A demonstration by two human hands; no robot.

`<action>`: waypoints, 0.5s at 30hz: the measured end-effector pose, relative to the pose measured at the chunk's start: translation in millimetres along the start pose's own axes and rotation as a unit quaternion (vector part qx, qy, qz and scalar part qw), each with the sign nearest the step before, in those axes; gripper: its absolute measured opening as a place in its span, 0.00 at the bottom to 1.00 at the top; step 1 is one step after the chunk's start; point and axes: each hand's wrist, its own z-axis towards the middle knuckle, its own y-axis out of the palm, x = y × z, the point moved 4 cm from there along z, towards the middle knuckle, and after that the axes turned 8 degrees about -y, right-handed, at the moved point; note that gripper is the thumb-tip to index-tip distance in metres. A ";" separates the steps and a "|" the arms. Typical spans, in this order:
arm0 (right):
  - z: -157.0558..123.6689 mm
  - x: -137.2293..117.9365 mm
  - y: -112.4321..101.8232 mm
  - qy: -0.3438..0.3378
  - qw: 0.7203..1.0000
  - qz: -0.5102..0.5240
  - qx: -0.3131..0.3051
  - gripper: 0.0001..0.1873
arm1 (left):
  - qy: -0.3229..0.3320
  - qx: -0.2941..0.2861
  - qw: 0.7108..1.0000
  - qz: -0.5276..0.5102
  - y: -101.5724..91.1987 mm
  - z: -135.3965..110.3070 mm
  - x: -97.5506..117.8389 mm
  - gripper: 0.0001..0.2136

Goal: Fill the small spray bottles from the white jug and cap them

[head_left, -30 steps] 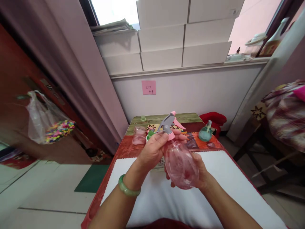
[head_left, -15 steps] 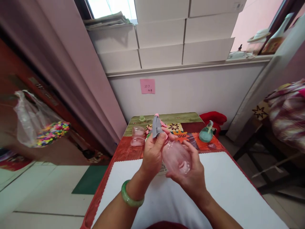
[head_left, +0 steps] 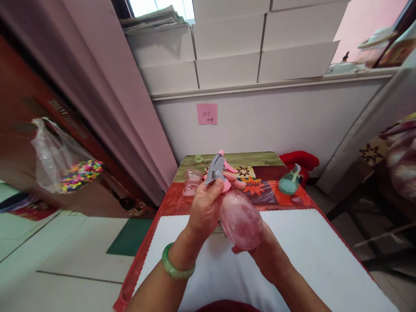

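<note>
A translucent pink spray bottle [head_left: 242, 221] with a grey and pink spray head [head_left: 216, 168] hangs tilted above the white cloth [head_left: 299, 247], its head toward the far left. My left hand [head_left: 206, 206], with a green bangle on its wrist, is closed around the bottle's neck just below the head. Under the rounded base, my right hand [head_left: 268, 255] grips from the right; most of its fingers are hidden behind the bottle. Beyond my left hand stands a clear pink container [head_left: 192, 182]. A small green ring-like piece [head_left: 198, 159] lies near the table's far edge.
A teal bottle with a pump or spray top [head_left: 288, 185] stands at the table's right side. Against the wall behind hangs a pink note [head_left: 207, 114]. At left, a plastic bag of colourful bits [head_left: 78, 173] hangs by the door; a dark stool [head_left: 357, 225] stands right.
My right hand has slid from the bottle's right side to beneath its base. The bottle has turned slightly, its base now lower. The view has shifted a little, so the surroundings appear farther right.
</note>
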 end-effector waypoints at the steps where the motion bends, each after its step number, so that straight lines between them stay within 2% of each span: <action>1: -0.3 -2.6 -3.8 -0.074 0.994 -0.067 0.037 0.44 | 0.000 0.011 1.000 -0.003 0.1 -0.2 0.0 0.14; 3: -3.1 -8.1 -10.3 -0.211 0.949 -0.206 0.108 0.47 | 0.008 0.036 0.999 -0.009 -0.3 0.4 0.8 0.14; 5: -7.6 -12.6 -13.6 -0.323 0.873 -0.327 0.166 0.48 | 0.036 0.067 0.997 -0.016 -2.2 1.9 4.2 0.12; 7: -11.3 -14.8 -14.1 -0.390 0.805 -0.398 0.202 0.49 | 0.075 0.091 0.993 -0.023 -5.3 3.3 10.0 0.11; 8: -12.0 -14.9 -14.1 -0.401 0.791 -0.412 0.209 0.49 | 0.088 0.097 0.991 -0.026 -6.8 3.9 13.1 0.11; 9: -11.8 -14.5 -14.6 -0.398 0.791 -0.414 0.211 0.49 | 0.096 0.098 0.990 -0.028 -8.1 4.3 15.9 0.11; 12: -10.6 -11.6 -18.5 -0.357 0.828 -0.385 0.197 0.46 | 0.094 0.086 0.991 -0.043 -12.7 4.7 24.1 0.13; 15: -11.3 -9.9 -28.0 -0.334 0.850 -0.368 0.172 0.46 | 0.116 0.104 0.986 -0.066 -27.2 2.9 38.3 0.12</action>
